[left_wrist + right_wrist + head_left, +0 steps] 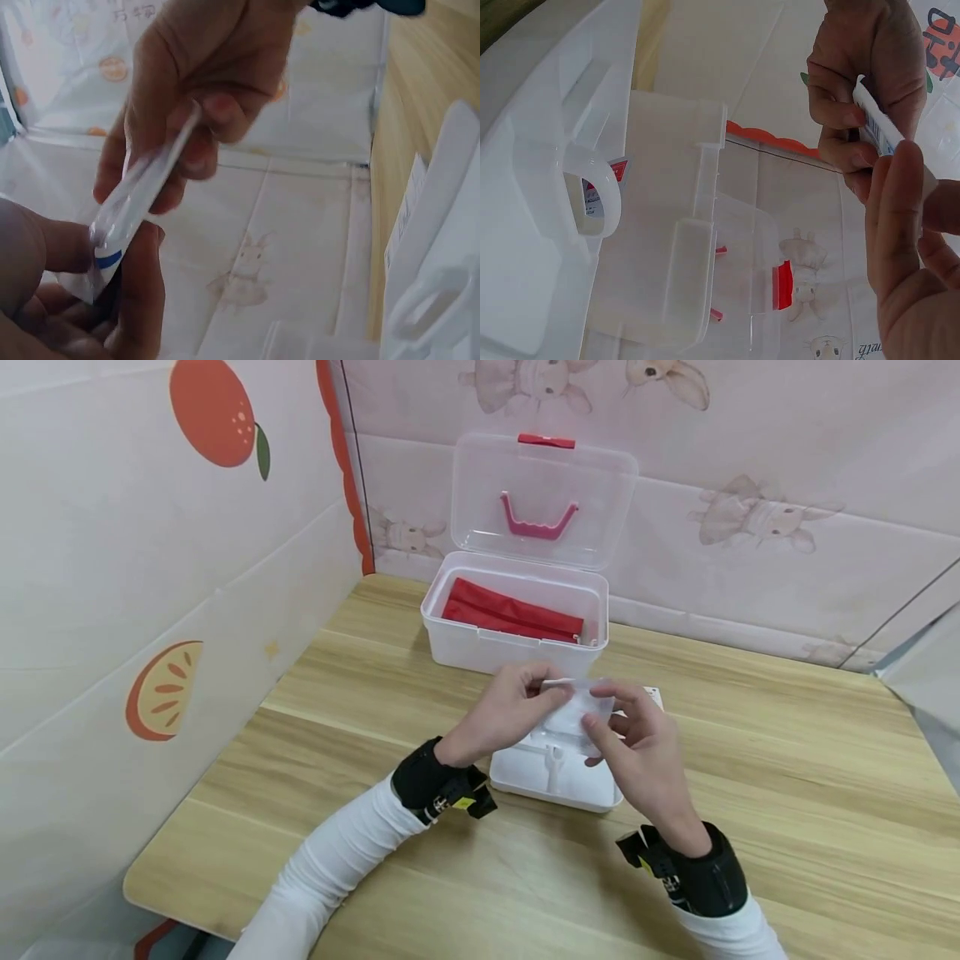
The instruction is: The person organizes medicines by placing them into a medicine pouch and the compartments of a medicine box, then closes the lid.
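Observation:
A small flat packet [573, 717], partly clear film over something white, is held up over the white tray [516, 772]. My left hand [504, 714] pinches its left edge between thumb and fingers. The thumb and fingers of my right hand [643, 752] grip the other side. In the left wrist view the packet [139, 206] appears nearly edge-on, with a blue stripe near its lower end. Printed lines show on the packet [881, 131] in the right wrist view. The tray has a raised loop handle [609, 191] in its middle. The fingers partly cover the packet.
Behind the hands stands a translucent plastic box [472, 650] with a red zippered pouch [510, 610] inside. Its lid [480, 493] leans open toward the wall and carries a pink handle [540, 529]. A white printed item [655, 695] pokes out behind the tray.

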Motion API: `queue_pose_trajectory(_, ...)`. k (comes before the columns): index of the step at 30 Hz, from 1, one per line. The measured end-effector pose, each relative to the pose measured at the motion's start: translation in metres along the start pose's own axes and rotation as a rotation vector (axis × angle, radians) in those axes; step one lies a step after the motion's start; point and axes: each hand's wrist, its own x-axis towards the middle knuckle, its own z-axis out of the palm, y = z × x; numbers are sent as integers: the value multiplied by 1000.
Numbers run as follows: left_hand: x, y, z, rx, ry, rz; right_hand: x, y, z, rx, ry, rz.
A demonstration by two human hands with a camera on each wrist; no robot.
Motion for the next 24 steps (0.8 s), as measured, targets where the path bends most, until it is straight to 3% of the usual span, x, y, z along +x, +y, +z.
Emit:
queue_pose_trajectory(3,0,0,-2,-20,-42,76,0,1,-1,58,18,-33)
queue_pose_trajectory(8,0,1,-5,-111,-143,156,-1,-2,-3,133,79,3)
queue_pose_trajectory(12,0,1,-3,-80,-109,218,0,-6,-5,195,87,60)
queue_pose_trajectory(15,-1,1,-2,-26,-74,251,0,-7,-7,167,60,58)
queue_pose_trajectory(19,-2,2,-5,31,-77,246,0,-5,-9,98,31,21)
queue_pose_trajectory(22,0,3,-11,62,-144,207,-2,-3,-8,45,41,-40)
queue_pose_trajectory(24,1,3,-15,75,-190,148,-2,-1,-6,-35,62,-108)
